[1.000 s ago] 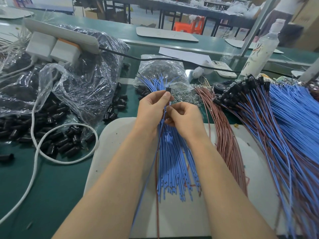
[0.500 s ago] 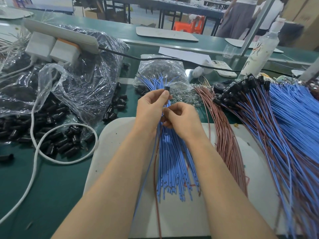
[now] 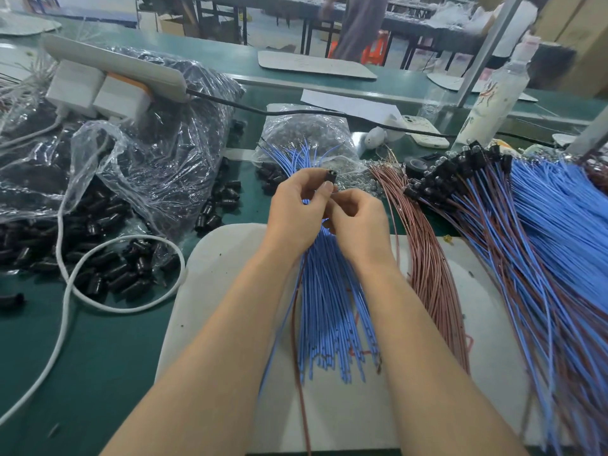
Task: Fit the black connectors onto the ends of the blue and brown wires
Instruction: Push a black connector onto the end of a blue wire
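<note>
My left hand (image 3: 296, 209) pinches a small black connector (image 3: 330, 176) between thumb and fingertips, held up above the white mat (image 3: 223, 258). My right hand (image 3: 358, 222) sits just right of it, fingers curled round the wires under the connector. One blue wire (image 3: 279, 327) and one brown wire (image 3: 297, 340) hang from my hands toward me. A bundle of loose blue wires (image 3: 332, 307) lies on the mat beneath my hands, with a brown wire bundle (image 3: 431, 274) to its right. Finished wires with black connectors (image 3: 460, 169) fan out at the right.
Loose black connectors (image 3: 108, 274) spill from clear plastic bags (image 3: 158, 153) on the left. A white cable (image 3: 65, 284) loops over them from a power strip (image 3: 115, 67). A bag of small parts (image 3: 306, 133), a phone (image 3: 424, 133) and a white bottle (image 3: 493, 100) stand behind.
Both hands have stayed nearly in place; the connector has risen slightly in my left fingertips and my right hand has drawn close up under it. People walk past in the background.
</note>
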Tool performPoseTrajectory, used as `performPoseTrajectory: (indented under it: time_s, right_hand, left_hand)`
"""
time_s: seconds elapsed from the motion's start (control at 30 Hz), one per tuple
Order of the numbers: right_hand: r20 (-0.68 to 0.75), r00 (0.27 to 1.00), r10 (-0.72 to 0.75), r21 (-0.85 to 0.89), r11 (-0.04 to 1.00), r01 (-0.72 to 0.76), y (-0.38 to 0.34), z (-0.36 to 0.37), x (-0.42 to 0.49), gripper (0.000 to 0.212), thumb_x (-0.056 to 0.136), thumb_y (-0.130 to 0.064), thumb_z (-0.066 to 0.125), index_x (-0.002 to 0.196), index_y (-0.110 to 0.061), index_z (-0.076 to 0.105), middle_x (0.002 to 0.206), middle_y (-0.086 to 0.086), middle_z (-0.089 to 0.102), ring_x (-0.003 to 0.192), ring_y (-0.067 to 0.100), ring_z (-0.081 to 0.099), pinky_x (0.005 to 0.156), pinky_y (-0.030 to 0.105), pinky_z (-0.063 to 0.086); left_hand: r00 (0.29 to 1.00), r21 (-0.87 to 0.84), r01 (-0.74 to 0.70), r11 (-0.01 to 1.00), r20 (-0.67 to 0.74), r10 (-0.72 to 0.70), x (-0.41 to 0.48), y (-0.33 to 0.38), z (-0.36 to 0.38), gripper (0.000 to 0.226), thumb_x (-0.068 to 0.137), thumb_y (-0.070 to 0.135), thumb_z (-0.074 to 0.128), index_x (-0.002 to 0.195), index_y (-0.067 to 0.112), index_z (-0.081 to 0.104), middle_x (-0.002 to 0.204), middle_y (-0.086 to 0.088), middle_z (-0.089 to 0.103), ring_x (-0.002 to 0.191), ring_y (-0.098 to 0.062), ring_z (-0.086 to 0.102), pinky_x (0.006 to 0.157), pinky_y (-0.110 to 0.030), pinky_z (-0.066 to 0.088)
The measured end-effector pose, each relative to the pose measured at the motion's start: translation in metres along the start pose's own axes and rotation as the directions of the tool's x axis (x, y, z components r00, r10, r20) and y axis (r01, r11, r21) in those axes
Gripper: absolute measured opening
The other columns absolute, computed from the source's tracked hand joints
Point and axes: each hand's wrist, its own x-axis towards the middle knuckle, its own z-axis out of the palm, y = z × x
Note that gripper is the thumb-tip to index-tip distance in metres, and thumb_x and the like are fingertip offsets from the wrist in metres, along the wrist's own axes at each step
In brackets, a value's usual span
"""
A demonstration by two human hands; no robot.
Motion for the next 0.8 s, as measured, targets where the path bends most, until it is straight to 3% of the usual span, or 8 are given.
performPoseTrajectory:
  time_s: [0.1, 0.27, 0.47, 0.6, 0.67, 0.8]
  right_hand:
    - [0.016, 1.000, 0.014, 0.027, 1.000, -0.015, 0.001, 0.001, 0.000, 0.016, 0.089, -0.012, 0.061, 0.075, -0.019, 0.061, 0.079, 0.009, 0.070, 0.077, 0.027, 0.067, 0.082, 0.051, 0.053]
    - [0.024, 1.000, 0.007, 0.046, 0.999, -0.008, 0.002, 0.000, 0.000, 0.021, 0.089, -0.012, 0.062, 0.072, -0.023, 0.060, 0.073, 0.005, 0.068, 0.074, 0.025, 0.066, 0.081, 0.052, 0.054]
    - [0.010, 0.999, -0.034, 0.013, 0.999, 0.033, 0.003, 0.002, 0.000, 0.018, 0.090, -0.015, 0.061, 0.073, -0.021, 0.060, 0.076, 0.007, 0.069, 0.078, 0.027, 0.068, 0.080, 0.052, 0.054]
    - [-0.005, 0.999, -0.052, 0.001, 0.999, 0.052, 0.003, 0.001, -0.001, 0.014, 0.091, -0.014, 0.060, 0.077, -0.016, 0.061, 0.078, 0.009, 0.069, 0.080, 0.030, 0.068, 0.080, 0.052, 0.053]
    - [-0.028, 0.996, -0.081, -0.026, 0.996, 0.081, 0.002, 0.000, -0.002, 0.018, 0.091, -0.012, 0.059, 0.074, -0.019, 0.059, 0.075, 0.006, 0.068, 0.078, 0.027, 0.067, 0.079, 0.047, 0.054]
    - [-0.059, 0.986, -0.158, -0.126, 0.981, 0.149, 0.001, -0.004, -0.003, 0.017, 0.090, -0.011, 0.060, 0.075, -0.019, 0.057, 0.069, -0.004, 0.063, 0.070, 0.017, 0.062, 0.067, 0.024, 0.047]
  left_hand:
    - [1.000, -0.001, -0.009, 1.000, 0.003, 0.009, 0.000, -0.001, 0.000, 0.017, 0.092, 0.005, 0.056, 0.099, 0.019, 0.060, 0.090, -0.002, 0.069, 0.094, -0.024, 0.065, 0.088, -0.047, 0.052]
    - [0.999, -0.051, -0.029, 0.998, 0.018, 0.030, -0.001, 0.000, -0.001, 0.017, 0.093, 0.002, 0.054, 0.101, 0.016, 0.061, 0.088, 0.002, 0.068, 0.085, -0.014, 0.064, 0.066, -0.022, 0.053]
    - [0.998, -0.134, -0.045, 0.990, 0.036, 0.050, -0.003, 0.005, -0.003, 0.024, 0.093, -0.002, 0.051, 0.094, 0.019, 0.062, 0.086, 0.003, 0.069, 0.076, -0.005, 0.065, 0.057, -0.018, 0.052]
    - [0.995, -0.127, -0.059, 0.990, 0.069, 0.068, -0.004, 0.007, -0.003, 0.026, 0.093, -0.005, 0.050, 0.094, 0.018, 0.062, 0.088, 0.002, 0.068, 0.076, -0.002, 0.064, 0.062, -0.015, 0.052]
    - [0.994, -0.129, -0.060, 0.990, 0.082, 0.071, -0.005, 0.009, -0.003, 0.026, 0.093, -0.007, 0.049, 0.095, 0.016, 0.061, 0.089, 0.000, 0.067, 0.078, -0.003, 0.064, 0.065, -0.014, 0.052]
    - [0.991, -0.145, -0.061, 0.987, 0.111, 0.078, -0.007, 0.012, -0.004, 0.024, 0.091, -0.010, 0.048, 0.099, 0.008, 0.060, 0.089, -0.002, 0.066, 0.077, -0.001, 0.063, 0.066, -0.012, 0.051]
